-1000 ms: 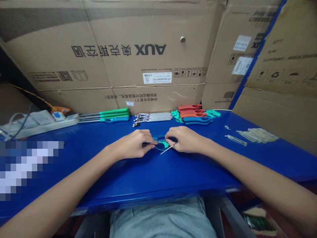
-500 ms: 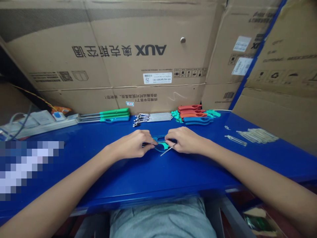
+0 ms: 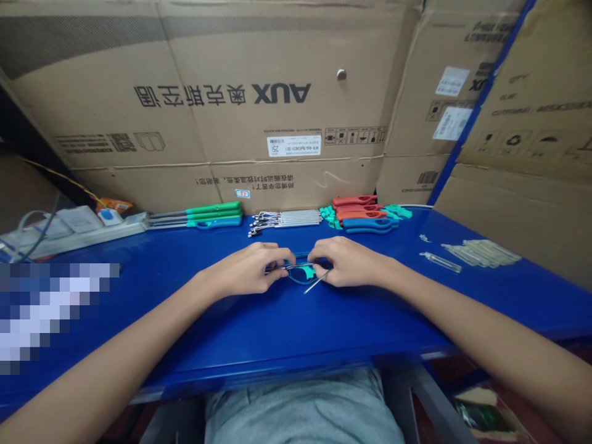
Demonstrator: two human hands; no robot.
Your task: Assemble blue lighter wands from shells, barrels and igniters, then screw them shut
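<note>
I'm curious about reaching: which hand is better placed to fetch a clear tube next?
Probably the right hand: it's nearer the tubes than the left hand, though it holds a metal rod.

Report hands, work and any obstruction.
Left hand pinching slim part; right hand holding metal rod. Blue handle part between them, teal piece near right hand. Fingers partly block view.

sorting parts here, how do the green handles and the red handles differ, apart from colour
The green handles have long metal rods at their left ends; the red handles show none. The green handles lie left of the white sticks, the red handles right of them. Both lie stacked at the back of the desk.
</note>
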